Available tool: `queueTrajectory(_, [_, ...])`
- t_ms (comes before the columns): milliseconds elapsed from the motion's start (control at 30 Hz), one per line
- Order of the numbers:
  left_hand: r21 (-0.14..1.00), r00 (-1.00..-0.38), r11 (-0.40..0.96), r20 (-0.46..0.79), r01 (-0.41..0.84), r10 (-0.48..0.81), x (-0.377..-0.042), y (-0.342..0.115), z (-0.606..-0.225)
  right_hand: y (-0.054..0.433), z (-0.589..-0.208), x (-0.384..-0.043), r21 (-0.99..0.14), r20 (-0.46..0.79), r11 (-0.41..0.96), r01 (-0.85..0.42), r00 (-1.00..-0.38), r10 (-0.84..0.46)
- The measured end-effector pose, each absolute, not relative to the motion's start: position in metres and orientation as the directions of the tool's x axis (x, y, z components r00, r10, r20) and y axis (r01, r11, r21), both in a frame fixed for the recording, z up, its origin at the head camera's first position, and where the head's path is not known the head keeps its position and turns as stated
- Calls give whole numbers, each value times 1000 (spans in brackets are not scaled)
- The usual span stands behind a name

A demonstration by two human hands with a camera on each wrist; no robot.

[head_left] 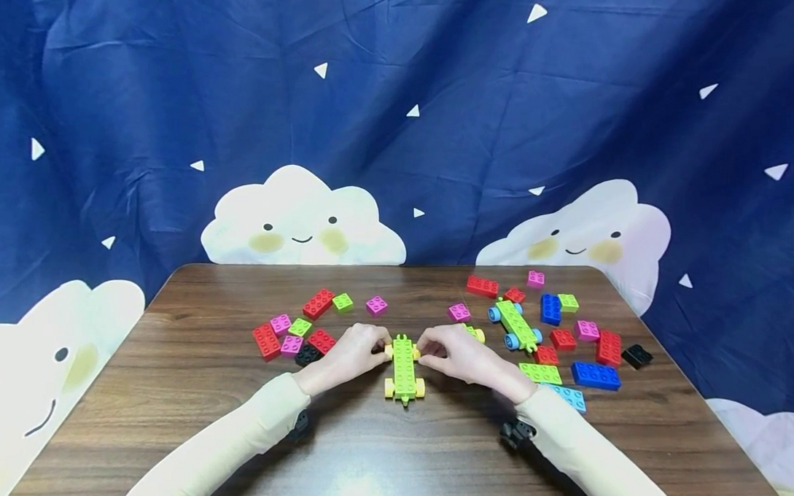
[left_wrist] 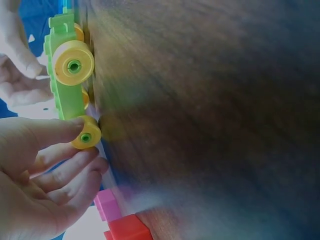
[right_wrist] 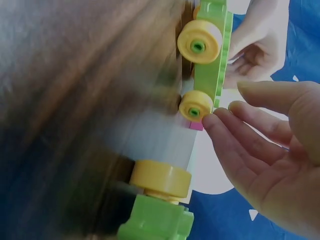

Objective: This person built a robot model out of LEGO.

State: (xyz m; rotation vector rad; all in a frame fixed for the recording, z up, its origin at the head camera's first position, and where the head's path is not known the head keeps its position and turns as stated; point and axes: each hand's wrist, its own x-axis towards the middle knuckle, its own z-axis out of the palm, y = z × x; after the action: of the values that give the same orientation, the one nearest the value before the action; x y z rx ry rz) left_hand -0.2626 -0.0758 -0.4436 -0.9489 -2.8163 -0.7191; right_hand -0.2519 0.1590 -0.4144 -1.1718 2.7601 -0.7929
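My left fingers (left_wrist: 70, 167) pinch one wheel (left_wrist: 86, 137), right fingers (right_wrist: 222, 140) relaxed by the opposite wheel (right_wrist: 194, 106), probably steadying green chassis (head_left: 404, 368).

Wheeled base (head_left: 404, 368) on table (head_left: 178, 372)

The car (head_left: 404, 368) looks smooth plastic, the table (head_left: 443, 451) glossy wood.

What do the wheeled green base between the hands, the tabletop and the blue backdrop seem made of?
Green base: likely hard plastic, smooth, slightly glossy, its studs crisply molded.
Tabletop: wood or wood-look laminate, can't tell which; brown grain, glare hinting at a smooth finish.
Blue backdrop: probably fabric, faintly shiny, hanging in creases.
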Motion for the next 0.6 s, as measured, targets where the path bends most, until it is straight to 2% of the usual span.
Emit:
queueTrajectory(200, [413, -805, 695, 229, 589, 547, -263, -74, -443, 159, -416, -261, -406, 199, 617, -674, -724, -660])
queueTrajectory(600, [440, -805, 680, 222, 586, 550, -262, -72, -442, 156, -422, -271, -373, 120, 650, -662, -729, -674])
